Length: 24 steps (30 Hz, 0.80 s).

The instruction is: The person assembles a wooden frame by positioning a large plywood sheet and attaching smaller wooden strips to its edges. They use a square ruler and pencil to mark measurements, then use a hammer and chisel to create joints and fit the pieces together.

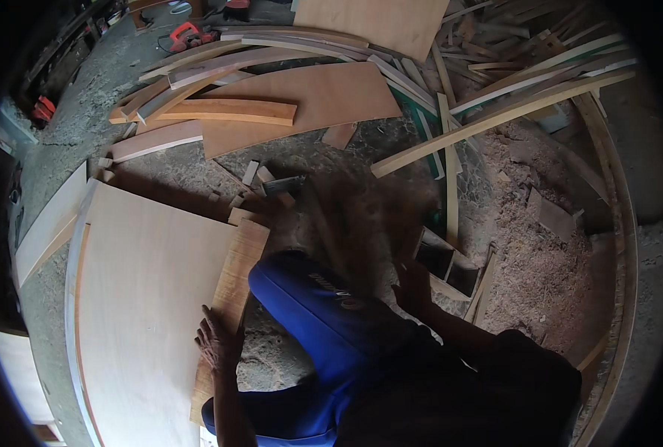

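Note:
A large pale plywood panel point(149, 298) lies at my left, with a yellowish wood plank point(234, 279) along its right edge. My left hand point(216, 344) rests across that plank and the panel's edge, open, its fingers spread and lying flat. Over on the right, my right hand point(413, 289) is raised beside an open wooden box point(462, 287) with compartments. Dim light and blur hide its fingers, so I cannot make out whether it holds anything or touches the box. My blue-trousered leg point(309, 305) is bent between the two hands.
Curved wooden strips point(227, 112) and a brown plywood sheet point(309, 100) lie ahead. Long battens point(495, 123) cross at the right, near a heap of wood shavings point(532, 261). Small offcuts point(251, 173) lie beyond the panel. A red power tool point(186, 36) sits far left.

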Motion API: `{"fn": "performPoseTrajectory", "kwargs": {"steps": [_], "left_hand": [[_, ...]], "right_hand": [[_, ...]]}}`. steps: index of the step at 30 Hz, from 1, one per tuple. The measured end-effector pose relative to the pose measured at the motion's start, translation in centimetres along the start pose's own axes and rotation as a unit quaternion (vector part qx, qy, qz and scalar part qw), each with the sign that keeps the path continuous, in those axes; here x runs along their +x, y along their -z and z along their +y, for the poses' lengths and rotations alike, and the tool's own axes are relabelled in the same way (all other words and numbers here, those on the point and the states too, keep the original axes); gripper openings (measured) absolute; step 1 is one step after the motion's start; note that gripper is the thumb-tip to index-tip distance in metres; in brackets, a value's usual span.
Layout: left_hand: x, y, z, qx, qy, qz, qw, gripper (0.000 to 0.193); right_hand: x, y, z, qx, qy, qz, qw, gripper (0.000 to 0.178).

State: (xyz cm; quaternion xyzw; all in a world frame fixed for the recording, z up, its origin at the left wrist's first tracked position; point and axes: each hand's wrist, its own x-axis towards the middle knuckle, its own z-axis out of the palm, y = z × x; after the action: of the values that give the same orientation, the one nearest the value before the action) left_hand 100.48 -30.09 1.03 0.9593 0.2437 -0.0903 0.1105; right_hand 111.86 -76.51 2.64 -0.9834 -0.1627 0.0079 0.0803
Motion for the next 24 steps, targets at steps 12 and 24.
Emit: {"fn": "performPoseTrajectory", "kwargs": {"steps": [12, 24], "left_hand": [[0.0, -1.1, -0.2, -0.019, 0.019, 0.015, 1.0, 0.111], [0.3, -0.6, -2.5, -0.082, 0.06, 0.047, 0.994, 0.092]], "right_hand": [[0.7, -3.1, 16.6, -0.14, -0.257, -0.185, 0.938, 0.029], [15.0, -7.4, 4.9, 0.026, 0.171, 0.017, 0.985, 0.071]]}}
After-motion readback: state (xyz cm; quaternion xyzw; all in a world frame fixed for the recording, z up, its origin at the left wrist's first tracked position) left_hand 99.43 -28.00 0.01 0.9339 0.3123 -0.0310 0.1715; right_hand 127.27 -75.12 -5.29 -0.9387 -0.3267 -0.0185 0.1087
